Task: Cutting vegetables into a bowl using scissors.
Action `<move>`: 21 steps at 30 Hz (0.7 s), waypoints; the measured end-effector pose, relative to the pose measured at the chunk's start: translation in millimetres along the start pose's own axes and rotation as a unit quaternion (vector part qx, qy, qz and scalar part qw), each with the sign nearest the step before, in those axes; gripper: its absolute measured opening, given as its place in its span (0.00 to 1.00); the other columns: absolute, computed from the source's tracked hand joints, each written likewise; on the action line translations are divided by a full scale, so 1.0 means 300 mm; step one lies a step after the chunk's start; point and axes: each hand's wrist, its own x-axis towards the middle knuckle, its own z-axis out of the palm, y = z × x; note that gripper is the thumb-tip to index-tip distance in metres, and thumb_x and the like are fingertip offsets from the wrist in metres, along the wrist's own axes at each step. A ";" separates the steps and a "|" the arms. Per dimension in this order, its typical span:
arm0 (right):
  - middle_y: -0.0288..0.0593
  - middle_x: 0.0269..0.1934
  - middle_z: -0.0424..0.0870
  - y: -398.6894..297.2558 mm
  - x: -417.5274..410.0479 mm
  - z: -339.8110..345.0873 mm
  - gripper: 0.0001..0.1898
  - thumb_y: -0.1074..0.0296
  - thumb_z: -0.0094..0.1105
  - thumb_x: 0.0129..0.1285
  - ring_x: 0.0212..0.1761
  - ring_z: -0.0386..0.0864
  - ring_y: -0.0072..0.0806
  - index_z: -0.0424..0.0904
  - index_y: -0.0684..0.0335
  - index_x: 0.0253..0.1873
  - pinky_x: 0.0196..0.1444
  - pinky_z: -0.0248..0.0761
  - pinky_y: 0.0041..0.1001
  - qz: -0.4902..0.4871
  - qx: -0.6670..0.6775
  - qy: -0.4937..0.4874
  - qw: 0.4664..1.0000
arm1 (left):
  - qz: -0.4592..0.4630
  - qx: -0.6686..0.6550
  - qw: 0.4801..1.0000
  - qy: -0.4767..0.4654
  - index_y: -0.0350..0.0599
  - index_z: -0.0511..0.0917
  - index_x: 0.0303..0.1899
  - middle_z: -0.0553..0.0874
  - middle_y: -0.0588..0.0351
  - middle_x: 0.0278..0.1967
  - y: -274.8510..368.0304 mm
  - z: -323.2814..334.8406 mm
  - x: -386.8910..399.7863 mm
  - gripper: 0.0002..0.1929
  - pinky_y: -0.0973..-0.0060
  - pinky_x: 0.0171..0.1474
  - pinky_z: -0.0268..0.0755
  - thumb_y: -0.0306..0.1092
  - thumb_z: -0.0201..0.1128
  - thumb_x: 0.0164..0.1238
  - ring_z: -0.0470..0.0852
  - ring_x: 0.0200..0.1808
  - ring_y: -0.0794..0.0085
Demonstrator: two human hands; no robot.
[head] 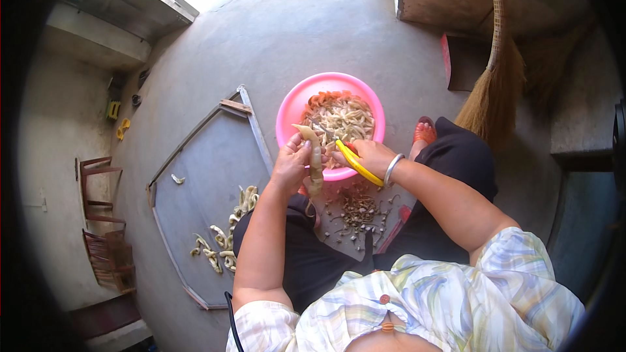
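Above a pink plastic basin (pixel 288 98), my left hand (pixel 296 159) grips a long pale, limp vegetable strip (pixel 315 166), perhaps a dried or pickled pod, that hangs down past the basin's near rim. Yellow-handled scissors (pixel 359 164) are in my right hand (pixel 367 156), their blades pointing up and left, close beside the strip. How wide the blades stand cannot be told. Cut pale pieces (pixel 352 120) are heaped in the basin, with orange-red pieces (pixel 332 98) along the far side. Brown stem ends (pixel 359 210) lie scattered on the floor between my feet.
On the left, a framed flat screen (pixel 205 156) lies on the floor, bearing several curled pale-green pods (pixel 220 239). A straw broom (pixel 494 93) and a red dustpan (pixel 464 61) stand at the upper right. Wooden chairs (pixel 100 205) are by the left wall.
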 end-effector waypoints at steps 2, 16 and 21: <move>0.57 0.33 0.78 -0.011 -0.008 -0.004 0.32 0.36 0.50 0.53 0.39 0.77 0.44 0.75 0.68 0.38 0.41 0.67 0.35 0.006 -0.007 -0.007 1.000 | 0.025 -0.016 1.000 -0.004 0.41 0.68 0.47 0.79 0.55 0.33 -0.020 -0.023 0.017 0.10 0.76 0.34 0.75 0.31 0.46 0.68 0.79 0.29 0.75; 0.60 0.32 0.79 -0.083 -0.059 -0.035 0.32 0.37 0.44 0.55 0.38 0.78 0.48 0.78 0.69 0.36 0.41 0.70 0.39 -0.001 -0.143 0.002 0.990 | 0.024 -0.019 0.999 -0.023 0.39 0.70 0.45 0.79 0.55 0.30 -0.023 -0.022 0.034 0.09 0.79 0.32 0.74 0.31 0.46 0.67 0.77 0.25 0.77; 0.60 0.32 0.79 -0.055 -0.051 -0.027 0.32 0.37 0.44 0.54 0.38 0.78 0.49 0.78 0.69 0.34 0.42 0.70 0.39 -0.012 -0.141 0.020 0.990 | 0.013 0.065 0.998 -0.019 0.39 0.70 0.47 0.78 0.58 0.26 -0.006 -0.002 0.013 0.11 0.83 0.25 0.73 0.30 0.47 0.67 0.77 0.24 0.78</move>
